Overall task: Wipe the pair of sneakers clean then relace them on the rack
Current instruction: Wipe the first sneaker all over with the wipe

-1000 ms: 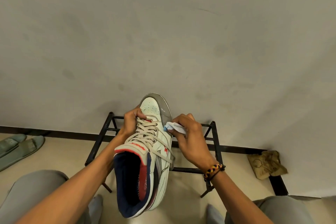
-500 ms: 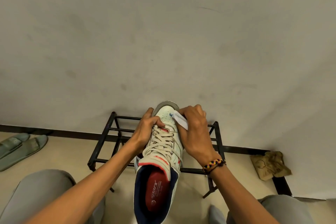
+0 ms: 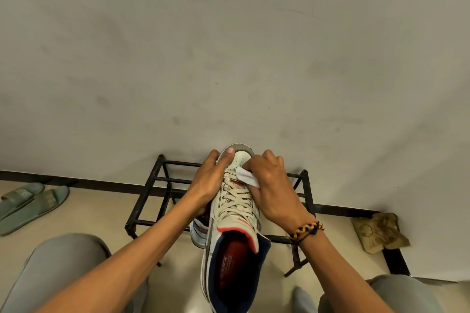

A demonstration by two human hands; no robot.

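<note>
A white high-top sneaker (image 3: 235, 213) with beige laces, red trim and a navy lining points away from me, above the black metal rack (image 3: 148, 194). My left hand (image 3: 212, 176) grips its toe from the left, thumb lying over the toe cap. My right hand (image 3: 273, 185) pinches a folded white wipe (image 3: 245, 176) and presses it on the toe box, just ahead of the laces. A second sneaker (image 3: 199, 230) peeks out behind the held one, mostly hidden.
The rack stands against a plain wall. A pair of green slides (image 3: 28, 204) lies on the floor at the left. A crumpled brown cloth (image 3: 380, 232) lies at the right by the wall. My knees in grey trousers (image 3: 63, 267) fill the bottom corners.
The sneaker turned from tilted on its side to upright, opening facing me. My left hand slid forward to the toe, and my right hand carried the wipe from the shoe's side onto the toe box.
</note>
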